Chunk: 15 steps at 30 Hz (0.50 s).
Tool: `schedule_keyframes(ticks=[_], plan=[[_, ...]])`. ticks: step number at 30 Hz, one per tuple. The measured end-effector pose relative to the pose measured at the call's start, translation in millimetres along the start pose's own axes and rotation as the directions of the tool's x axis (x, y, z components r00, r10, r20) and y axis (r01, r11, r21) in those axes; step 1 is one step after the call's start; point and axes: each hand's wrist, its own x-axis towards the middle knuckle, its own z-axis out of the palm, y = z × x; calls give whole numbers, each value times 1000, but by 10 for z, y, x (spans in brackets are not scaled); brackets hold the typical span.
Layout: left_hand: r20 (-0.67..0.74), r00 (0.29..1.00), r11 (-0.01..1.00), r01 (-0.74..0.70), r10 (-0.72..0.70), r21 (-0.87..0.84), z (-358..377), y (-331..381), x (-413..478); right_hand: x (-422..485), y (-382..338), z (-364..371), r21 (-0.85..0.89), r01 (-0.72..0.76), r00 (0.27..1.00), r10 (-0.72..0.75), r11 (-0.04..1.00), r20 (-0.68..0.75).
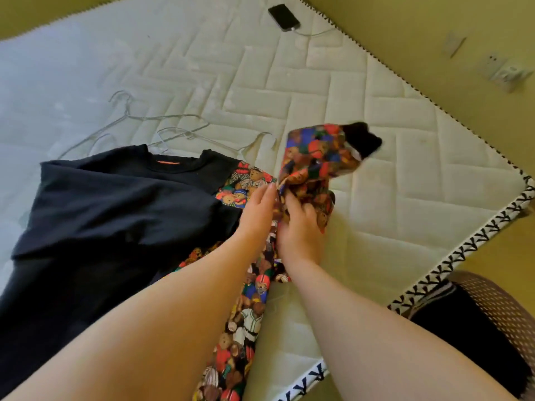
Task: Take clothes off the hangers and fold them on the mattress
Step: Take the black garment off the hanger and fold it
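While the shirt [115,204] lies spread on the mattress [376,96], filling the left and centre of the frame with its neck toward the top, its printed sleeve [312,160] points the other way. It runs from my hands up and right to the black cuff [365,140], which is blurred. My right hand [298,224] is the nearer one. Its fingers are curled into the sleeve cloth close to the shoulder, so most of the sleeve's length lies beyond them. My left hand [257,209] sits just beside it, fingers straight, pressing the shoulder seam. I judge the fold has to swing that sleeve leftward over the dark body, pivoting at my left fingertips. Bare hangers [150,131] lie above the neck, and a phone [283,16] sits at the top edge.
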Motion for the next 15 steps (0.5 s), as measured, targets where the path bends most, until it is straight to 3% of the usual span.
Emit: schedule_keyframes(ticks=[2, 5, 8, 10, 15], plan=[[-125, 992, 958, -3, -34, -286, -328, 78, 19, -119, -297, 197, -148, 239, 966, -220, 960, 133], [-310, 924, 826, 10, -223, -563, -1183, -81, 166, -308, -686, 663, -369, 518, 850, -417, 772, 322], [-503, 784, 838, 38, -363, -545, -1879, -181, 2, -460, -839, 1082, -450, 633, 736, -311, 630, 601], [-599, 709, 891, 92, -372, -444, -2239, -320, -108, -602, -904, 1348, -480, 622, 708, -184, 618, 681], [-529, 675, 798, 153, -515, -582, -2815, -353, 94, -759, -913, 1633, -566, 436, 804, -20, 700, 594]])
